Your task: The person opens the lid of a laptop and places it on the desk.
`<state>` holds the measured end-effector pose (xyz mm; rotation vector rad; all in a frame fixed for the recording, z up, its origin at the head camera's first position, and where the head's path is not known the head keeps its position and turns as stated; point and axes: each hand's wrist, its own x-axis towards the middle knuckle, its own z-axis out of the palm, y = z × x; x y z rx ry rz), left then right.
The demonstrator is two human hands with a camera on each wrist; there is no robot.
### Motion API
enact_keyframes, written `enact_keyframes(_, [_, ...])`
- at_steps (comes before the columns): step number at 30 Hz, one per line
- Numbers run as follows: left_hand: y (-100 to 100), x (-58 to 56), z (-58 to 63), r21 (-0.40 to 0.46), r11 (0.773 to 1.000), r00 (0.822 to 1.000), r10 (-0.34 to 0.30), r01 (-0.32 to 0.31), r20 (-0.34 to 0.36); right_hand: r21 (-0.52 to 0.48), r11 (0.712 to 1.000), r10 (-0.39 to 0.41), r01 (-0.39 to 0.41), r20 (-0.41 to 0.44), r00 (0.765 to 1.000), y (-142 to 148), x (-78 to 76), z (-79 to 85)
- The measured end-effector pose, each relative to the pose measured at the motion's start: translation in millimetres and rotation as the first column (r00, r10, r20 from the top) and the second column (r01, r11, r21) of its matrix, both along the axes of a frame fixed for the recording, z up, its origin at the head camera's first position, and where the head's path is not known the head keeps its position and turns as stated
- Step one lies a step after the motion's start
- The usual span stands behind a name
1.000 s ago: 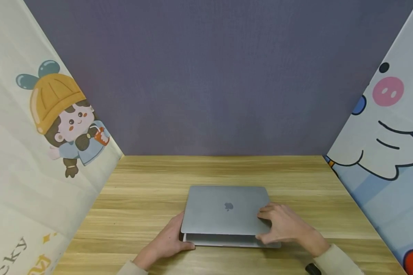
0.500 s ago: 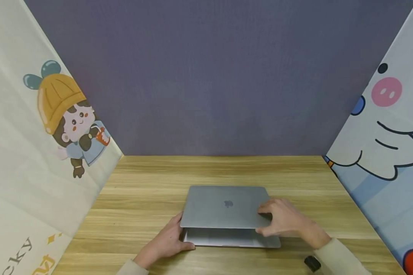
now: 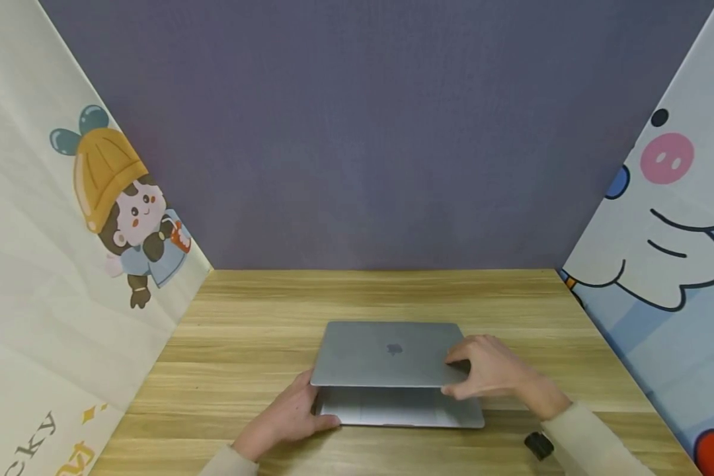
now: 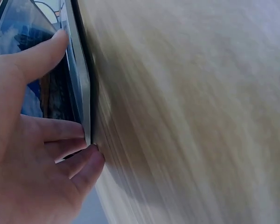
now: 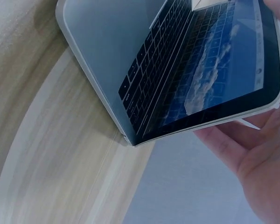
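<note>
A grey laptop lies on the wooden table, its lid [image 3: 363, 360] tilted partway up from the base [image 3: 404, 411]. My left hand [image 3: 288, 413] holds the base at its left front corner, thumb at the front edge and fingers along the side. At the lid's right front corner, my right hand [image 3: 494, 370] pinches the edge between thumb and fingers. In the right wrist view the black keyboard [image 5: 151, 58] and the lit screen [image 5: 242, 65] show between lid and base. A strip of lit screen [image 4: 32, 100] also appears behind my left hand in the left wrist view.
The wooden table [image 3: 262, 311] runs back to a dark grey-purple panel [image 3: 387, 132]. Cartoon-printed sheets flank it, a pale left sheet [image 3: 30, 218] and a blue-white right sheet [image 3: 690, 231]. Beside my right sleeve is a small black object [image 3: 539, 445].
The lid's front edge has risen with my right hand, widening the gap above the base. My left hand stays at the left corner. The small black object has shifted slightly upward in the view.
</note>
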<state>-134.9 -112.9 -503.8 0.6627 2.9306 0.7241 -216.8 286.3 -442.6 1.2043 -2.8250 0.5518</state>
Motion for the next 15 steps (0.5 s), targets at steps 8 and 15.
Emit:
enact_keyframes(8, [13,-7.3,-1.3,-0.027,0.998,0.998,0.061,-0.061,-0.032,-0.025,0.999,0.032,-0.032,0.018,0.999,7,-19.6,4.1])
enact_keyframes(15, [22,-16.0,-3.2,-0.081,0.993,0.996,0.078,-0.082,-0.052,-0.011,1.000,-0.010,0.011,0.064,0.998,13,-35.0,9.3])
